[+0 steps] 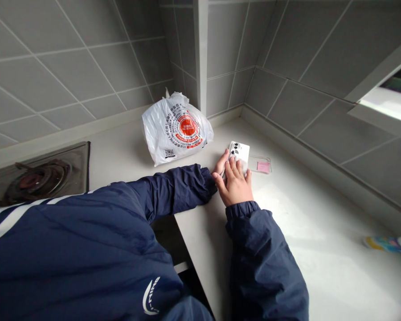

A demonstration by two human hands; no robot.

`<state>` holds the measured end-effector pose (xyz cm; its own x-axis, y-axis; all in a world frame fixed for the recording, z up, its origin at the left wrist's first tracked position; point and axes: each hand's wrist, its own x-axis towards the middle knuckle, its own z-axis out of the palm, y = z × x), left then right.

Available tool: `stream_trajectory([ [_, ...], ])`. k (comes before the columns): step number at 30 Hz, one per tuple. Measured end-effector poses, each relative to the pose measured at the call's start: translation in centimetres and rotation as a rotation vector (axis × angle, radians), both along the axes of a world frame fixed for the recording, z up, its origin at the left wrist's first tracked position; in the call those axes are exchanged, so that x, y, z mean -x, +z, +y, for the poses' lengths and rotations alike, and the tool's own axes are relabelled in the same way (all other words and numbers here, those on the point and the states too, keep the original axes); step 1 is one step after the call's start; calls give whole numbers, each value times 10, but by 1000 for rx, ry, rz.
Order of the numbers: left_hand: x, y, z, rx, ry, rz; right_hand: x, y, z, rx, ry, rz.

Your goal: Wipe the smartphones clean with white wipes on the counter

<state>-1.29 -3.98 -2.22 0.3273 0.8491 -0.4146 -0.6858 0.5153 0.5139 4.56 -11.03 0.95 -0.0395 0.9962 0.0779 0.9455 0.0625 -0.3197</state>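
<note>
A white smartphone (pixel 243 151) is held back-up just over the counter, its dark camera lenses at the top left corner. My left hand (pixel 221 164) grips its left edge, the fingers partly hidden behind my other hand. Across the lower part of the phone's back lies my right hand (pixel 236 185), fingers stretched out flat and pressed against it. A pale greyish patch shows beside those fingers; I cannot tell whether it is a thin cloth or part of the phone. Just right of the phone, a clear phone case (pixel 270 166) lies on the counter with a pink slip (pixel 263 167) in it.
A white plastic bag (pixel 160 133) with red and black print stands behind my left forearm. On the left is a gas stove (pixel 36 174). A colourful packet or tube (pixel 384 243) lies at the right on the pale counter (pixel 307 214). Grey tiled walls meet at the back.
</note>
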Motion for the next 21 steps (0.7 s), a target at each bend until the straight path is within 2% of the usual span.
stream_trajectory([
  [1,0,0,0,-17,20,-39,-2,0,0,0,1,-2],
  [3,2,1,1,-97,-211,-154,-6,-1,1,-17,-63,-7],
  [5,4,1,3,-189,-276,-197,-9,-4,2,-53,-147,-10],
  [7,3,0,3,-192,-254,-187,-8,-6,2,-86,-163,-15],
  [11,2,-2,2,-113,-126,-130,-4,-7,1,-95,-52,-25],
  [15,4,2,1,-199,-310,-141,-7,-5,1,-94,-138,-14],
  [21,2,2,-1,-361,-374,-51,-21,-7,5,-175,-191,-4],
])
